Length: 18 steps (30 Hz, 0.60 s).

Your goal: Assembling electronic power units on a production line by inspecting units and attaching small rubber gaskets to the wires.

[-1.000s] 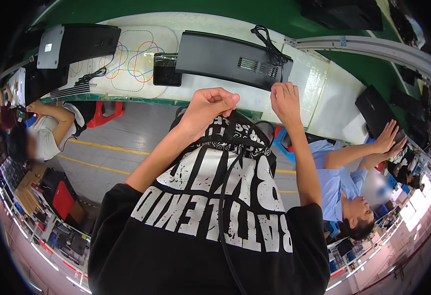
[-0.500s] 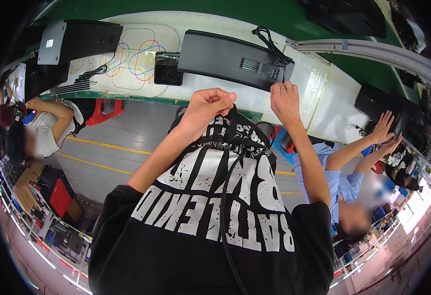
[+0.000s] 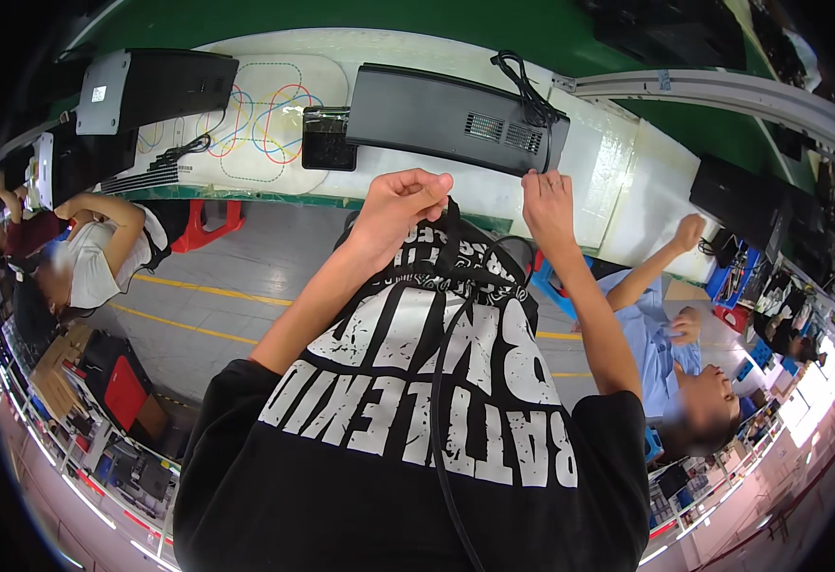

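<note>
A long dark computer case (image 3: 417,112) with vent grilles lies on its side on the white workbench (image 3: 584,143). A coiled black power cord (image 3: 529,95) rests on its right end, and one strand runs down toward my right fingers. My right hand (image 3: 549,205) is closed at the case's near right corner; whatever its fingertips hold is hidden. My left hand (image 3: 400,208) is closed in a pinch, in front of the bench and apart from the case. Anything between its thumb and finger is too small to make out. A black tray-like item (image 3: 329,143) sits against the case's left end.
Another dark case (image 3: 174,91) stands at the left, near black cables (image 3: 184,148) and a mat with coloured loops (image 3: 274,86). A metal rail (image 3: 703,88) spans the right back. A co-worker in blue (image 3: 646,324) is at the right, one in white (image 3: 103,253) at the left.
My right hand has shifted slightly, its fingers still at the case's corner. My left hand stays nearly still. The co-worker at the right has drawn one hand back from the dark equipment.
</note>
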Available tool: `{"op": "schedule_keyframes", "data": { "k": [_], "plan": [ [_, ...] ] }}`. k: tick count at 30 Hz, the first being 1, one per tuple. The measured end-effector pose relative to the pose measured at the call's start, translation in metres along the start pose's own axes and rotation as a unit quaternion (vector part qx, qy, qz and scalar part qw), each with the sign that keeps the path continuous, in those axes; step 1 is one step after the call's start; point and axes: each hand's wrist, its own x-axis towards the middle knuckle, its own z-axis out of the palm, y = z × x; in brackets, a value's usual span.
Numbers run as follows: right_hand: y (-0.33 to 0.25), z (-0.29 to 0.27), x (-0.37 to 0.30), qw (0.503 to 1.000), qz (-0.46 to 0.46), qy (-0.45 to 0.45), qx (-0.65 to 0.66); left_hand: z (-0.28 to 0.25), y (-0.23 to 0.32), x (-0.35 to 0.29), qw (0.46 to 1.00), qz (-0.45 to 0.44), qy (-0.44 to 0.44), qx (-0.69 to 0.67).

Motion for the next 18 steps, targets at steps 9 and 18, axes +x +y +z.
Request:
{"op": "schedule_keyframes", "data": {
  "k": [9, 18],
  "plan": [
    [0.002, 0.021, -0.011, 0.994, 0.024, 0.108, 0.025, 0.005, 0.011, -0.007, 0.963, -0.010, -0.111, -0.244],
    [-0.004, 0.026, -0.012, 0.995, 0.039, 0.091, -0.014, 0.022, 0.040, -0.034, 0.967, 0.132, -0.203, -0.076]
  ]
}}
